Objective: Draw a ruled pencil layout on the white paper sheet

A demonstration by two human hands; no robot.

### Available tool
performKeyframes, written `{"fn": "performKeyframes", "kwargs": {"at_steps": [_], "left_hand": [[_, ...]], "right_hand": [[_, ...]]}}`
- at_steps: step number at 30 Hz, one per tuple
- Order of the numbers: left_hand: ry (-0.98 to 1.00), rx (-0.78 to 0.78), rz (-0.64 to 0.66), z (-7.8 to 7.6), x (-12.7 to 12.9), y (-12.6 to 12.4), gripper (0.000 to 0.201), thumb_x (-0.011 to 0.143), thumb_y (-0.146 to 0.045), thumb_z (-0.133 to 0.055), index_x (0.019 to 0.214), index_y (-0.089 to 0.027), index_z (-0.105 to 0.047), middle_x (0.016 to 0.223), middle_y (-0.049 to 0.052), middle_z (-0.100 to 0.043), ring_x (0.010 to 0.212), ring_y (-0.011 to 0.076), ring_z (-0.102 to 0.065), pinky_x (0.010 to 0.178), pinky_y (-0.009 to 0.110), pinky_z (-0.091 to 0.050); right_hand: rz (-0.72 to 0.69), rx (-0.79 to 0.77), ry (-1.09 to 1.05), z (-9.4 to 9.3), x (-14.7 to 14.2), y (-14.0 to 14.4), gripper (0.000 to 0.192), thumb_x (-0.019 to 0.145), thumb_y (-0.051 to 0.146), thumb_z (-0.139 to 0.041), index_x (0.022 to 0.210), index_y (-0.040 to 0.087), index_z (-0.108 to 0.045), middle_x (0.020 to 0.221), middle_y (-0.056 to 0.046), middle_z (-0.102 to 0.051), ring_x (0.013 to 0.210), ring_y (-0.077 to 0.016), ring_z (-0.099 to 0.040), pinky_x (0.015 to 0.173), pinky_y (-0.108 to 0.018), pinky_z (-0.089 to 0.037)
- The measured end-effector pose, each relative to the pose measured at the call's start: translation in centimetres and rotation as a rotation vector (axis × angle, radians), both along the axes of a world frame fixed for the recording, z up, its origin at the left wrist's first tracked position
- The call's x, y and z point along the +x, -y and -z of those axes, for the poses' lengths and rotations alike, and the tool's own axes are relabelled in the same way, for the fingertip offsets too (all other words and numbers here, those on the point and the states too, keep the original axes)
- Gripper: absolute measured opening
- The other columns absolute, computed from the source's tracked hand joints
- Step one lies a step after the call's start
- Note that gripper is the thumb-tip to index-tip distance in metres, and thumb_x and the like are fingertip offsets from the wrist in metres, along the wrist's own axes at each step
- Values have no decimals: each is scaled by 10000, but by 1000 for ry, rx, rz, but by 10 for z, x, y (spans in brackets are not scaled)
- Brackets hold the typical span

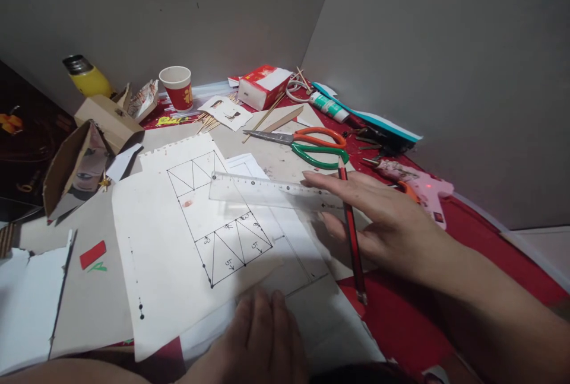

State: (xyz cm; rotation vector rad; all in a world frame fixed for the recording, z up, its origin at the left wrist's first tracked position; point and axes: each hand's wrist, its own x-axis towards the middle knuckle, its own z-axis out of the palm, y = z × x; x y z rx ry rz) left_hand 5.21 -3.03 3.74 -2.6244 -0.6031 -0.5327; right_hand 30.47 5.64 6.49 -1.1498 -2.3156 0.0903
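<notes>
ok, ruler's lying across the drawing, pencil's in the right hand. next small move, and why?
Probably press the fingertips down on the ruler to pin it before marking. The right hand reaches over its right end with the pencil laid loosely between the fingers, tip away from the paper sheet. The left hand only rests flat on the paper's near edge, so nothing holds the ruler firmly.

Left hand [258,336] cut by bottom edge
</notes>
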Motion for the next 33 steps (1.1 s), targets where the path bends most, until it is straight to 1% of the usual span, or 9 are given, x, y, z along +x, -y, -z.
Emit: {"fn": "performKeyframes", "kwargs": {"at_steps": [7,10,13,15,17,19,22,27,33], "left_hand": [[116,75,-59,2,2,-8,218,951,-128,-490,903,-132,-703,863,32,-811,773,187,-766,693,290,-566],[138,-65,-114,-15,-9,-26,206,939,-207,-524,957,-120,-710,903,72,-809,782,217,-765,658,306,-594],[102,-566,-303,-49,-34,-72,314,911,-323,-573,1150,-162,-696,1107,107,-784,904,251,-759,702,336,-614],[188,-787,-563,-70,-56,-117,468,866,-437,-619,1258,-186,-666,1295,138,-713,1108,323,-704,900,436,-581],[247,-796,-680,-82,-78,-163,716,816,-492,-671,1418,-122,-552,1494,215,-546,1338,409,-541,1071,530,-460],[291,-844,-757,-85,-97,-204,877,783,-528,-700,1500,-89,-449,1545,266,-462,1351,445,-515,1068,558,-442],[332,-1027,-783,-78,-116,-243,962,697,-582,-777,1488,-122,-480,1372,228,-642,1188,376,-652,959,452,-525],[386,-1298,-733,-67,-119,-256,732,584,-527,-878,1194,-158,-710,949,72,-786,857,264,-724,738,325,-560],[469,-1450,-703,-85,-118,-237,468,600,-523,-882,900,-207,-711,843,28,-761,698,192,-683,612,295,-540]], "right_hand": [[64,42,-39,-1,-1,-1,502,941,157,-581,1429,257,-514,1146,-111,-735,958,-259,-707,817,-402,-610],[134,76,-98,0,-1,-2,471,944,178,-596,1406,246,-535,1176,-121,-734,991,-259,-726,832,-383,-625],[184,99,-154,-2,-1,-3,445,941,182,-604,1378,245,-550,1234,-119,-727,1073,-261,-727,948,-400,-608],[200,103,-184,-3,-1,-2,445,939,184,-599,1376,253,-550,1246,-114,-725,1088,-267,-729,973,-428,-605],[203,99,-195,-4,0,-2,463,934,194,-602,1387,265,-544,1243,-109,-725,1085,-280,-732,954,-463,-617],[197,90,-196,-3,1,-3,482,931,208,-606,1402,281,-532,1228,-103,-726,1073,-291,-736,921,-493,-630],[193,75,-210,1,2,-5,495,942,231,-593,1424,307,-511,1229,-106,-719,1099,-308,-725,915,-534,-628],[212,84,-228,5,3,-6,501,934,231,-594,1426,304,-529,1246,-111,-719,1124,-312,-715,959,-530,-610],[221,84,-206,2,2,-6,459,934,222,-595,1392,242,-569,1229,-121,-737,1104,-294,-724,978,-463,-603]]}}
